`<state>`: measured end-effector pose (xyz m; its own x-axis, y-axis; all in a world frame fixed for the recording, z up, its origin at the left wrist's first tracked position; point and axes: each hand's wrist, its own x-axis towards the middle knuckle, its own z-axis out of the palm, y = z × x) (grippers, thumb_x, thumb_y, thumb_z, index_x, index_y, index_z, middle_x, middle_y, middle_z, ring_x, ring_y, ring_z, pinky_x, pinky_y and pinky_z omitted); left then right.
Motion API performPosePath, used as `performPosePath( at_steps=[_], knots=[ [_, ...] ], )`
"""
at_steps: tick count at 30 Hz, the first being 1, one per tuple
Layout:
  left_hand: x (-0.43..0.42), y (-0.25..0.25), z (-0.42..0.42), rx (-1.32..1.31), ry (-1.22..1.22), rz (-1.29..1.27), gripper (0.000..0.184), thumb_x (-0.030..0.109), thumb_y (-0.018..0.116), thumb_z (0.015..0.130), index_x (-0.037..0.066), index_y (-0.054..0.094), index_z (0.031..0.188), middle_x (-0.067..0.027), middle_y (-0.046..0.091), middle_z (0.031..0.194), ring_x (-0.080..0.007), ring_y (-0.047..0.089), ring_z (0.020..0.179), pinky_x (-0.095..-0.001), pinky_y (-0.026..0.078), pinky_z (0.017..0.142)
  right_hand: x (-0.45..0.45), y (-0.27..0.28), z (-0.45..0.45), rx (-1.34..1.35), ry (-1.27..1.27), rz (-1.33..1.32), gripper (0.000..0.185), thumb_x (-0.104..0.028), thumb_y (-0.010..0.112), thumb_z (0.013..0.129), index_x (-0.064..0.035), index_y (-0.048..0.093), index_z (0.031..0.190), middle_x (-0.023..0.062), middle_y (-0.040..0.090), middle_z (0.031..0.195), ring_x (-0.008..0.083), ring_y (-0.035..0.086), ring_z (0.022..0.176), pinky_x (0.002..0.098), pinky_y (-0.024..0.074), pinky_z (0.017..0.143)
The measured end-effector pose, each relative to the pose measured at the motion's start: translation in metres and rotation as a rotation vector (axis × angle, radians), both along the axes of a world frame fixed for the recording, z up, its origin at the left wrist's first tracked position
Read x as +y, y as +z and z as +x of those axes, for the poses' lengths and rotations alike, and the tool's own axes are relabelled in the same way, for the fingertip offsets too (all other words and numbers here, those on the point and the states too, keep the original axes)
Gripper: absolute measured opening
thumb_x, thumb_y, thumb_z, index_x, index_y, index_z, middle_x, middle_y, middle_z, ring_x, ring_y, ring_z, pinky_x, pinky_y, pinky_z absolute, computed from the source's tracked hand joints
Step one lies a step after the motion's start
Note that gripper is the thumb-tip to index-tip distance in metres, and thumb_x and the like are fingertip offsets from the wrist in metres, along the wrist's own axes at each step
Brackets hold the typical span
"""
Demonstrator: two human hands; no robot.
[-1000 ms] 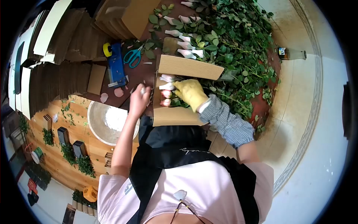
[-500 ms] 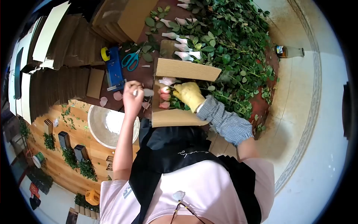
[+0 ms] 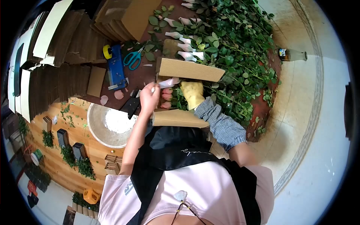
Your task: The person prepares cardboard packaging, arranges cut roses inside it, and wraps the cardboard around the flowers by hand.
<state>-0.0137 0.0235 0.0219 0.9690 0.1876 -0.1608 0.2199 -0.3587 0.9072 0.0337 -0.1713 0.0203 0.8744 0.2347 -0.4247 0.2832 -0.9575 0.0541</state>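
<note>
Bare left hand point(image 3: 149, 98) pinches a pale sleeve point(image 3: 170, 82) beside pink roses point(image 3: 166, 97).
Apart from it, gloved right hand point(image 3: 192, 94) bends over the box point(image 3: 180, 119), its grip hidden.

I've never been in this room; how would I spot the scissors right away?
Find the dark reddish-brown table, then the blue tape dispenser on it. Just right of that in the picture lie the scissors, teal and double-looped, unlike the green leaves beside them.
</note>
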Motion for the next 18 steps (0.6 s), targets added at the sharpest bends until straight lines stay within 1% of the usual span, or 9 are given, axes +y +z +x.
performPosePath(
  at_steps=[2,5,6,7,9,10,13,17,18],
  knots=[
    [0.029,0.009,-0.007,0.09,0.171,0.008,0.014,0.008,0.059,0.088,-0.004,0.066,0.088,-0.0158,0.061,0.078,-0.0264,0.061,0.075,-0.0342,0.048,0.069,-0.005,-0.019,-0.001,-0.232,0.061,-0.044,0.038,-0.02,0.055,0.094,-0.0074,0.068,0.127,0.012,0.057,0.142,0.0307,0.043,0.14,0.0458,0.0295,0.117],
    [0.047,0.025,-0.006,-0.222,0.126,0.115,0.009,0.005,0.062,0.081,-0.002,0.067,0.085,-0.0151,0.063,0.082,-0.0285,0.065,0.081,-0.0346,0.05,0.075,-0.005,0.01,0.006,-0.043,0.033,0.066,0.036,-0.022,0.055,0.094,-0.0057,0.069,0.122,0.0123,0.06,0.137,0.0315,0.052,0.131,0.0469,0.0378,0.11],
    [0.047,0.02,-0.006,-0.154,0.037,0.065,0.01,0.006,0.063,0.082,-0.002,0.066,0.086,-0.0149,0.063,0.083,-0.029,0.065,0.081,-0.0345,0.051,0.077,-0.006,0.012,0.005,-0.003,0.019,0.126,0.034,-0.023,0.056,0.094,-0.0047,0.071,0.118,0.0126,0.063,0.133,0.0318,0.058,0.124,0.0474,0.0433,0.106],
    [0.045,0.018,-0.003,0.25,-0.081,-0.079,0.018,0.014,0.068,0.084,-0.003,0.066,0.089,-0.0173,0.067,0.089,-0.0302,0.068,0.084,-0.0371,0.053,0.078,-0.004,0.012,0.004,-0.005,0.021,0.126,0.034,-0.023,0.056,0.094,-0.0047,0.071,0.118,0.0126,0.063,0.133,0.0318,0.058,0.124,0.0474,0.0433,0.106],
    [0.016,0.016,0.008,0.143,-0.238,0.018,0.031,0.028,0.072,0.087,-0.002,0.068,0.093,-0.0196,0.07,0.087,-0.0328,0.07,0.082,-0.0407,0.054,0.074,0.001,0.009,0.005,0.101,-0.015,0.012,0.027,-0.021,0.057,0.092,-0.0068,0.076,0.105,0.0125,0.072,0.116,0.0298,0.066,0.11,0.0458,0.0507,0.095],
    [0.001,0.018,0.015,0.205,-0.257,0.053,0.033,0.03,0.072,0.088,-0.002,0.068,0.095,-0.0197,0.07,0.084,-0.0329,0.07,0.077,-0.0418,0.054,0.071,-0.001,0.003,0.002,0.036,0.01,-0.001,0.032,-0.037,0.057,0.094,-0.0104,0.074,0.091,0.0085,0.075,0.09,0.0275,0.072,0.087,0.0422,0.0554,0.08],
    [-0.023,0.017,0.029,0.206,-0.242,0.256,0.037,0.037,0.07,0.09,0.001,0.072,0.096,-0.0189,0.07,0.073,-0.038,0.069,0.073,-0.0454,0.055,0.069,0.004,0.019,0.0,0.101,-0.054,-0.019,0.032,-0.035,0.058,0.094,-0.0095,0.075,0.087,0.0101,0.074,0.085,0.0298,0.071,0.081,0.0428,0.0559,0.077],
    [-0.014,-0.006,0.018,0.123,-0.157,-0.035,0.026,0.028,0.068,0.09,0.002,0.073,0.09,-0.0181,0.068,0.072,-0.0342,0.069,0.067,-0.041,0.053,0.064,-0.022,-0.002,-0.01,-0.455,-0.021,0.225,0.03,-0.034,0.062,0.09,-0.0065,0.075,0.088,0.0131,0.073,0.083,0.0318,0.07,0.077,0.0433,0.0566,0.073],
    [-0.006,-0.003,0.014,0.115,-0.104,-0.102,0.023,0.024,0.067,0.09,0.001,0.072,0.089,-0.0176,0.067,0.071,-0.029,0.066,0.064,-0.0389,0.052,0.062,-0.02,-0.002,-0.009,-0.387,-0.037,0.189,0.031,-0.034,0.062,0.089,-0.0054,0.074,0.09,0.0137,0.073,0.085,0.0326,0.07,0.08,0.0438,0.0562,0.076]
  ],
)
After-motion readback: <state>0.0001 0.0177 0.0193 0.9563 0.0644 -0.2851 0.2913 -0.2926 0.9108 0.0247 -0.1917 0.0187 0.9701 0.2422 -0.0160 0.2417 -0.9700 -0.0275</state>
